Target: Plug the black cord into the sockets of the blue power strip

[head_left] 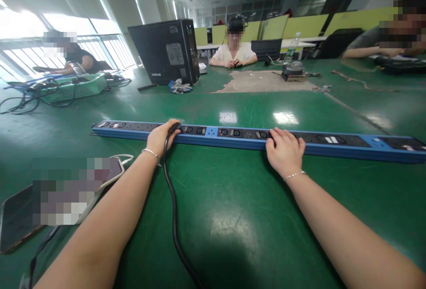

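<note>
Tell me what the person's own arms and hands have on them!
The left hand and the right hand wear no gloves. Each wrist has a thin, silvery bracelet. No sleeves show on the forearms.

At eleven o'clock on the green counter [219, 182] stands a black computer tower [163, 52], gloves [180, 86] just beside it. A green basket [75, 88] with cables sits at ten; a bottle [293, 48] stands at one.

2 hands [164, 136] [285, 152], 2 brclts [151, 152] [295, 175], 1 pwr strip [236, 142], 1 PC twr [163, 52], 2 phs [18, 216] [83, 189], 1 bskt [76, 90].
</note>
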